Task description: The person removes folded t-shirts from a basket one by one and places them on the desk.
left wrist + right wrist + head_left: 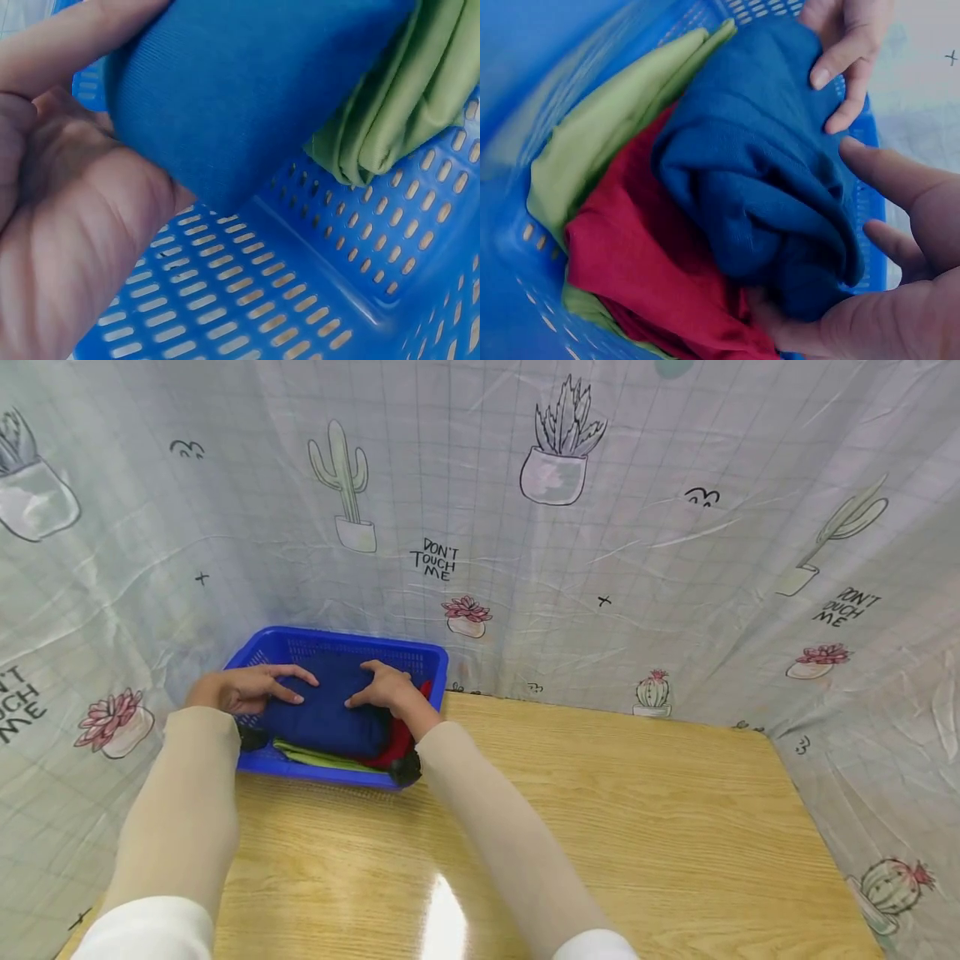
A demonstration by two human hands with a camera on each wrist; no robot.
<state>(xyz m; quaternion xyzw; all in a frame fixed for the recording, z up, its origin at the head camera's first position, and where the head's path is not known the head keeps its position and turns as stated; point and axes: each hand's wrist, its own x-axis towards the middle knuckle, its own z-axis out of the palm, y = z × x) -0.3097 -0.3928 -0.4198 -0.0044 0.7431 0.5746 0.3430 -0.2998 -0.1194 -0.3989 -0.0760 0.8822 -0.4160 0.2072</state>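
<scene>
A folded dark-blue cloth (322,714) lies in a blue plastic basket (333,777). At its left end is my left hand (251,687), with fingers over the top; the left wrist view has the palm against the rounded edge of the bundle. My right hand (390,689) grips the other end. In the right wrist view, one finger of that hand is tucked between the blue cloth and a red cloth (652,247), while others reach over the far side. A light-green folded cloth (607,135) sits along the basket's near wall, beside the red one.
The basket stands at the back left of a wooden table (637,810), close to a hanging curtain (510,568) printed with potted plants. More curtain borders the table at left and right. Dark wrist cameras (406,768) sit near the basket's front rim.
</scene>
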